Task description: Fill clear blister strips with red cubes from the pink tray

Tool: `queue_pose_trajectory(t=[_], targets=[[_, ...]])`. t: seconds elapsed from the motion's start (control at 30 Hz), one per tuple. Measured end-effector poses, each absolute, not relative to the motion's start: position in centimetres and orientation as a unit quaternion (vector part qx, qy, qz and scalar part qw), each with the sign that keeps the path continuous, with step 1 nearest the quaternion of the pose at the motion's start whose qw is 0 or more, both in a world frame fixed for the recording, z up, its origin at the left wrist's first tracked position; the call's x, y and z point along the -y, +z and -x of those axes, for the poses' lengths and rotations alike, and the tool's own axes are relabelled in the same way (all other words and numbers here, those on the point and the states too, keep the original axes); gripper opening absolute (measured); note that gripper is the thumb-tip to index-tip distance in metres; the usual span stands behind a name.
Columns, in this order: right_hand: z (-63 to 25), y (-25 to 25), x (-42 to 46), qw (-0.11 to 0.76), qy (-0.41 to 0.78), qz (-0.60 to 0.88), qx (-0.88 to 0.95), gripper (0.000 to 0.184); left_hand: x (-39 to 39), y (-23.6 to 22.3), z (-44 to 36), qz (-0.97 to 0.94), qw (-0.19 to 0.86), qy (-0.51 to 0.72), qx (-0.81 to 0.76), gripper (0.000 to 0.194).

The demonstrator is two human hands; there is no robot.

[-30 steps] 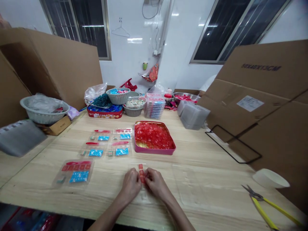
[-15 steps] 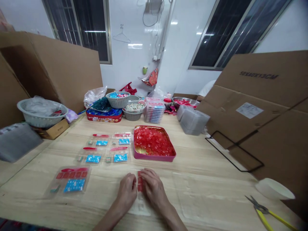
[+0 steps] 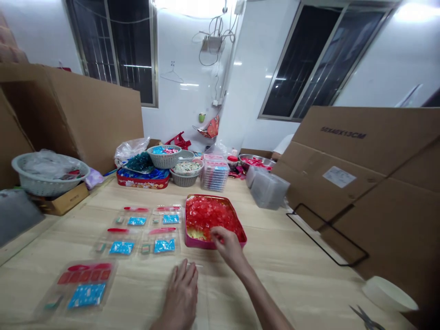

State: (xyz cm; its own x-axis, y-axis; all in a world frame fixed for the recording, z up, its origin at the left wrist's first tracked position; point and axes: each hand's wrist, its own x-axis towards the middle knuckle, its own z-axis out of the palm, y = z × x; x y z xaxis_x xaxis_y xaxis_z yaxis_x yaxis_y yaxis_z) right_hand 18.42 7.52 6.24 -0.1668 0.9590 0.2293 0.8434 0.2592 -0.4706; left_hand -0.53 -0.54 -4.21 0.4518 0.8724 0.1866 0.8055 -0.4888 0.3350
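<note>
Head view: beside the pink tin [image 3: 215, 221], my left hand [image 3: 181, 293] lies flat; right fingers [image 3: 220, 234] bunched over its near rim, grip unclear.

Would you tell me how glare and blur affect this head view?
In the head view, glare whites out part of the upper wall; the printed lettering on cardboard looks smeared; clear plastic beside the left hand barely shows.

Hanger [image 3: 172, 75] on wall [image 3: 192, 96] btwn windows [image 3: 292, 64].
</note>
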Motion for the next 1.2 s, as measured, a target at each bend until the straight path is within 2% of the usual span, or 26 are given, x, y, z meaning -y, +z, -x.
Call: queue_pose_trajectory(t=[0.1,0.27,0.37,0.5,0.63,0.77,0.87,0.97,1.07,1.13,1.2], targets=[[-17.7,6.7,-11.2,0.138,0.099,0.642,0.747,0.021,0.6,-3.8,0.5,-0.842,0.110,0.160,-0.504,0.058],[-16.3,4.6,-13.4,0.077,0.086,0.664,0.739,0.024,0.3,-2.8,0.8,-0.843,0.153,0.154,-0.492,0.050],[-16.7,3.9,-13.4,0.069,0.085,0.667,0.737,0.025,0.4,-2.3,1.0,-0.836,0.167,0.181,-0.490,0.044],[-17.3,3.9,-13.5,0.072,0.092,0.656,0.746,0.032,0.8,-2.9,1.0,-0.828,0.157,0.235,-0.484,0.052],[-16.9,3.9,-13.8,0.082,0.098,0.648,0.750,0.021,0.8,-4.6,1.1,-0.827,0.146,0.261,-0.476,0.057],[-16.8,4.2,-13.5,0.135,0.098,0.638,0.752,0.018,0.6,-5.2,1.5,-0.800,0.180,0.327,-0.469,0.053],[-16.9,5.1,-12.4,0.195,0.097,0.622,0.752,0.021,0.8,-3.5,1.7,-0.705,0.278,0.436,-0.485,0.041],[-16.3,6.1,-9.6,0.244,0.107,0.593,0.760,0.023,0.9,-0.2,1.2,-0.494,0.492,0.537,-0.475,0.038],[-14.9,6.4,-5.6,0.305,0.149,0.529,0.778,0.018,0.5,3.1,0.2,-0.224,0.710,0.564,-0.357,0.043],[-14.0,6.3,-2.8,0.341,0.212,0.473,0.784,0.022,0.1,4.4,-0.5,-0.114,0.776,0.547,-0.292,0.037],[-13.5,5.9,-0.5,0.363,0.290,0.437,0.770,0.034,-0.2,4.8,-1.0,-0.066,0.791,0.535,-0.287,0.022]])
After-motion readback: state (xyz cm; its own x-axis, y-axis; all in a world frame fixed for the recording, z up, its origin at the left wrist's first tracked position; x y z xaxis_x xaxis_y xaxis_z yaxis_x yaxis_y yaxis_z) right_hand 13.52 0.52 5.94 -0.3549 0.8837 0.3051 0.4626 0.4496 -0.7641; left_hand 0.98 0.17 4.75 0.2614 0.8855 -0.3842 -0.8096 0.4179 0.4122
